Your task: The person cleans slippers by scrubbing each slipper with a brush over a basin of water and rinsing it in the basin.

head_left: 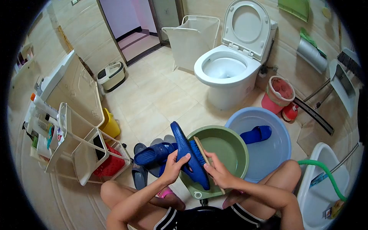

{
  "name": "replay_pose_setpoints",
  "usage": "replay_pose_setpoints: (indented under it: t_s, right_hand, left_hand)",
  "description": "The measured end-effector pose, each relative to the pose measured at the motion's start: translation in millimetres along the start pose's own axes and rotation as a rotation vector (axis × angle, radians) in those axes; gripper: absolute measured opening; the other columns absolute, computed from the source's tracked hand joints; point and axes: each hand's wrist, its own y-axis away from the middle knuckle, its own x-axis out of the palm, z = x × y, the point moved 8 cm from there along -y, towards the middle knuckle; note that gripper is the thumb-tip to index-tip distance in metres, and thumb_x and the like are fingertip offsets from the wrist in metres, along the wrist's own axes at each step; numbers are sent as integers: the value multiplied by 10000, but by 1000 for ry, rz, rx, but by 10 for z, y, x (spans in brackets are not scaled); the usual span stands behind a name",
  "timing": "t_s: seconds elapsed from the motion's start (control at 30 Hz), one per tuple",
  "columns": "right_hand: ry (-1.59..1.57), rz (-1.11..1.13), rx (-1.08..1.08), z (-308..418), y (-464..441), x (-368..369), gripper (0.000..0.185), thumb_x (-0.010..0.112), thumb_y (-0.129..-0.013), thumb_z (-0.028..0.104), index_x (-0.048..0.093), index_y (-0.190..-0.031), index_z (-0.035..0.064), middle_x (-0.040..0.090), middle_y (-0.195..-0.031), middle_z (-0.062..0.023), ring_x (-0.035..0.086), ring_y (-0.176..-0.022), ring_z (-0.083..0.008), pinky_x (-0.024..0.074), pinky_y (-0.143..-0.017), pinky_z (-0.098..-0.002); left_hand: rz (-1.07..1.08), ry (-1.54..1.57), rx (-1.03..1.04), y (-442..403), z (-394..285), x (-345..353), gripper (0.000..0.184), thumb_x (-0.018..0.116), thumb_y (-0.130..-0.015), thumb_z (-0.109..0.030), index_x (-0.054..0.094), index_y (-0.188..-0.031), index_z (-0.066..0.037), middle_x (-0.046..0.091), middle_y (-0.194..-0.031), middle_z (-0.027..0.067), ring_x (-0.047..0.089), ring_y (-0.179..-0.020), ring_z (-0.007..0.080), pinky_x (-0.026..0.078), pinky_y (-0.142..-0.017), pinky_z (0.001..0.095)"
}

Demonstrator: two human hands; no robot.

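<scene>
A wet blue slipper is held upright on its edge in my left hand, whose fingers wrap its side. My right hand grips a wooden brush, its blue bristles against the slipper's surface. Both are over the left part of a green basin with water in it. Right behind that basin stands a light blue basin, where another blue slipper lies in the water. More slippers, one of them blue, rest on the floor left of the green basin.
A toilet with raised lid stands ahead, a pink bin to its right. A white shelf rack is at the left. On the right are a white tub and a green hose. A laundry basket stands near the doorway.
</scene>
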Motion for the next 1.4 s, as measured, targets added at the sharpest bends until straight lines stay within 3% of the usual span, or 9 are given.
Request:
replay_pose_setpoints:
  t_s: [0.07, 0.1, 0.17, 0.57, 0.73, 0.93, 1.13, 1.3, 1.4]
  right_hand:
    - [-211, 165, 274, -173, 11, 64, 474, 399, -981, 250, 217, -1380, 72, 554, -832, -87, 535, -595, -149, 455, -516, -264]
    - [-209, 162, 272, -214, 1, 57, 474, 399, -981, 250, 217, -1380, 72, 554, -832, -87, 535, -595, -149, 455, -516, -264]
    - [-285, 115, 267, -326, -36, 50, 474, 404, -981, 263, 214, -1385, 104, 447, -642, 6, 359, -416, -68, 302, -356, -215]
    - [-279, 223, 244, -53, 9, 219, 439, 390, -984, 269, 234, -1361, 105, 423, -635, 0, 389, -427, -74, 332, -372, -219]
    - [-341, 143, 237, -182, -257, 99, 439, 404, -981, 284, 243, -1351, 113, 410, -638, 5, 389, -432, -77, 332, -365, -226]
    - [-248, 169, 239, -18, -87, 187, 476, 400, -980, 307, 218, -1382, 129, 440, -673, -7, 404, -442, -76, 340, -369, -222]
    - [-288, 136, 155, 35, -350, 43, 488, 417, -973, 300, 229, -1383, 112, 456, -690, -16, 435, -465, -78, 346, -378, -219]
    - [-115, 181, 133, 180, -70, 154, 475, 418, -974, 273, 238, -1374, 88, 571, -991, -155, 510, -591, -137, 436, -516, -274]
    - [-132, 218, 176, 105, -111, 113, 477, 408, -977, 283, 233, -1370, 78, 567, -860, -111, 490, -552, -118, 410, -476, -258]
  left_hand:
    - [88, 35, -116, 63, -24, 94, 197, 577, -907, -201, 590, -942, -7, 618, -813, 18, 565, -710, 73, 471, -642, 227]
    - [91, 35, -113, 80, -41, 120, 197, 577, -907, -201, 590, -942, -7, 618, -813, 18, 565, -710, 73, 471, -642, 227]
    - [101, 64, -125, 118, -32, 168, 196, 575, -909, -198, 596, -942, -6, 617, -817, 7, 551, -732, 60, 453, -676, 224]
    - [-220, 22, -13, 19, -27, -259, 257, 571, -916, -240, 608, -799, -13, 578, -700, -25, 493, -633, 45, 414, -579, 208]
    - [-60, -138, 32, 143, 51, 94, 261, 569, -915, -239, 615, -851, 10, 593, -729, -19, 510, -681, 48, 423, -607, 222]
    - [-197, -31, 35, -27, -89, -231, 264, 543, -927, -225, 616, -813, 2, 589, -723, -18, 501, -649, 45, 409, -589, 214]
    - [-59, -111, -9, 125, -10, 104, 249, 569, -915, -226, 631, -904, 15, 623, -797, 3, 539, -713, 64, 440, -654, 219]
    - [-216, -1, -9, -61, 22, -310, 259, 560, -917, -230, 618, -819, 3, 607, -753, -8, 510, -674, 46, 421, -609, 217]
    - [-210, 4, 6, 58, 64, -140, 259, 562, -916, -231, 618, -823, 4, 608, -753, -8, 510, -676, 45, 421, -612, 216]
